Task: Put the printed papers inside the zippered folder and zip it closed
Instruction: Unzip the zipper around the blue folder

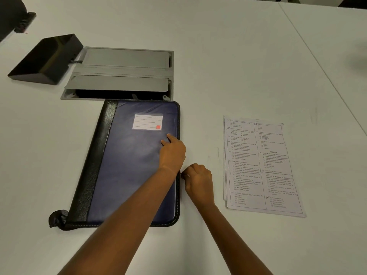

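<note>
Right, the zippered folder lies flat and closed in the middle of the frame on the white table: padded blue cover, black grained spine, lined label with a red square. The left hand rests on the cover near its right edge, fingers stretched out. The right hand, fingers curled, pinches at the folder's zip edge. The printed papers sit stacked at right, apart from the folder.
</note>
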A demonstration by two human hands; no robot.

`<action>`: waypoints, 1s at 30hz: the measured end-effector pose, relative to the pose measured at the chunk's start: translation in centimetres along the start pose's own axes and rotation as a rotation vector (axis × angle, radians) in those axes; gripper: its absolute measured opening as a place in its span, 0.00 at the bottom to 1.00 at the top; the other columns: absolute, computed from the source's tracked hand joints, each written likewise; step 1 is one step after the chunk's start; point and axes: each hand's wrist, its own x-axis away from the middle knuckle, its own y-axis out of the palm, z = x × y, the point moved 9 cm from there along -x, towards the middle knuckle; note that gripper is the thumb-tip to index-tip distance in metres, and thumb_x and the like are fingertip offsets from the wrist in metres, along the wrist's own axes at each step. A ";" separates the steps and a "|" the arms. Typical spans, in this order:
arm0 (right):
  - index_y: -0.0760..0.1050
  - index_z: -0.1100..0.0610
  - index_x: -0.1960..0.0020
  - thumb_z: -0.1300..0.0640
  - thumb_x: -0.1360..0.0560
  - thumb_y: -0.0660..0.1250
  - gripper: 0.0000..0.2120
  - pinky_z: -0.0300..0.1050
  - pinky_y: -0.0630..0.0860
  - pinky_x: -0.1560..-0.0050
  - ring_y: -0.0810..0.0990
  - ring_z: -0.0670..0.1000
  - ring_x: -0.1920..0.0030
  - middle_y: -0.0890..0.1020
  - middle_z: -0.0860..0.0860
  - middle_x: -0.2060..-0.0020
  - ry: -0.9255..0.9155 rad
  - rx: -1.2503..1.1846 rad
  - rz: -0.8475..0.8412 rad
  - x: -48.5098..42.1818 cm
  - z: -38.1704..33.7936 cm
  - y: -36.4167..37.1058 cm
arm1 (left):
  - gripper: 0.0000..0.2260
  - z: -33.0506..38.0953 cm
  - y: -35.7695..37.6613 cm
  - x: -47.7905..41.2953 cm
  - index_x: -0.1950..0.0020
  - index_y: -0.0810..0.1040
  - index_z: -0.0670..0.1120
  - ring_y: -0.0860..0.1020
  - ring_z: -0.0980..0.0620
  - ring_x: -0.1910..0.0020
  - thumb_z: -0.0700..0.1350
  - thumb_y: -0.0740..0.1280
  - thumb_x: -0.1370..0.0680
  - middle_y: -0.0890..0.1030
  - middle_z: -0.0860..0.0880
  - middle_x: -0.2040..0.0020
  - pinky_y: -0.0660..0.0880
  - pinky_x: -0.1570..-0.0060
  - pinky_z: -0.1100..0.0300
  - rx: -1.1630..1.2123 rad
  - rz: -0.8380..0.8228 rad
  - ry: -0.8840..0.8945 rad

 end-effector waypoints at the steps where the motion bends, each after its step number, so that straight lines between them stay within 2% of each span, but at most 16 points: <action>1: 0.79 0.61 0.63 0.66 0.33 0.71 0.02 0.51 0.77 0.61 0.80 0.58 0.64 0.83 0.58 0.65 0.004 0.004 0.002 0.0 -0.1 0.0 | 0.19 -0.2 0.0 0.3 0.28 0.59 0.36 0.65 0.35 0.31 0.38 0.52 0.19 0.56 0.32 0.26 0.71 0.37 0.49 0.025 0.032 0.009; 3: 0.80 0.62 0.60 0.66 0.31 0.69 0.01 0.53 0.76 0.58 0.80 0.59 0.61 0.83 0.59 0.62 0.015 0.002 -0.002 0.0 -0.2 0.0 | 0.19 -0.7 0.5 1.3 0.28 0.57 0.40 0.61 0.37 0.28 0.41 0.52 0.19 0.55 0.35 0.25 0.66 0.33 0.48 0.057 0.083 0.048; 5: 0.80 0.63 0.56 0.65 0.28 0.67 0.03 0.53 0.74 0.53 0.79 0.59 0.57 0.83 0.59 0.59 0.028 -0.004 -0.013 0.1 -0.1 0.1 | 0.22 -1.4 1.8 2.5 0.25 0.52 0.44 0.54 0.39 0.25 0.46 0.51 0.18 0.51 0.38 0.23 0.57 0.28 0.46 0.069 0.100 0.092; 10: 0.79 0.62 0.52 0.62 0.26 0.65 0.06 0.52 0.72 0.49 0.78 0.59 0.53 0.82 0.59 0.54 0.042 0.002 -0.018 0.4 -0.2 0.1 | 0.26 -3.0 5.3 5.9 0.24 0.40 0.48 0.46 0.42 0.23 0.53 0.47 0.18 0.44 0.41 0.22 0.45 0.25 0.46 0.126 0.131 0.149; 14: 0.78 0.62 0.50 0.63 0.25 0.63 0.07 0.51 0.71 0.49 0.77 0.59 0.50 0.81 0.60 0.52 0.089 0.002 -0.045 0.5 -0.1 0.4 | 0.29 -3.4 6.1 8.1 0.25 0.45 0.47 0.49 0.40 0.24 0.59 0.41 0.23 0.49 0.41 0.23 0.45 0.26 0.44 0.201 0.175 0.187; 16: 0.78 0.62 0.49 0.63 0.24 0.61 0.08 0.50 0.69 0.48 0.76 0.58 0.48 0.80 0.59 0.50 0.113 0.021 -0.073 0.5 -0.1 0.7 | 0.30 -3.5 6.4 8.8 0.25 0.42 0.47 0.47 0.42 0.24 0.61 0.43 0.22 0.46 0.42 0.23 0.40 0.27 0.47 0.196 0.173 0.211; 18: 0.77 0.61 0.47 0.62 0.24 0.60 0.09 0.48 0.69 0.48 0.75 0.57 0.47 0.79 0.58 0.48 0.134 0.045 -0.104 0.4 0.0 1.0 | 0.33 -3.6 6.7 9.4 0.26 0.39 0.48 0.43 0.43 0.24 0.65 0.40 0.25 0.43 0.43 0.23 0.34 0.29 0.49 0.189 0.162 0.235; 20: 0.76 0.60 0.46 0.62 0.23 0.59 0.09 0.48 0.69 0.47 0.74 0.57 0.46 0.79 0.57 0.47 0.149 0.077 -0.124 0.3 0.0 1.1 | 0.38 -3.7 6.7 10.2 0.25 0.40 0.48 0.42 0.43 0.24 0.69 0.37 0.29 0.43 0.43 0.23 0.33 0.30 0.49 0.191 0.159 0.273; 23: 0.76 0.60 0.46 0.61 0.23 0.59 0.10 0.48 0.69 0.47 0.74 0.56 0.46 0.79 0.57 0.47 0.166 0.115 -0.137 0.3 -0.1 1.2 | 0.42 -3.7 6.8 11.4 0.25 0.42 0.46 0.43 0.42 0.24 0.73 0.40 0.30 0.44 0.42 0.23 0.34 0.29 0.46 0.181 0.162 0.344; 27: 0.75 0.60 0.46 0.62 0.23 0.59 0.09 0.47 0.69 0.48 0.74 0.56 0.46 0.79 0.57 0.47 0.180 0.143 -0.137 0.3 -0.2 1.2 | 0.47 -3.6 7.0 12.4 0.25 0.46 0.44 0.46 0.38 0.25 0.73 0.55 0.32 0.47 0.40 0.23 0.36 0.31 0.40 0.145 0.158 0.418; 30: 0.75 0.60 0.47 0.62 0.23 0.59 0.09 0.48 0.70 0.49 0.74 0.56 0.47 0.79 0.57 0.47 0.182 0.156 -0.122 0.3 -0.4 1.1 | 0.50 -3.6 7.6 12.5 0.25 0.41 0.46 0.42 0.39 0.25 0.75 0.55 0.34 0.43 0.41 0.24 0.34 0.31 0.40 0.085 0.133 0.438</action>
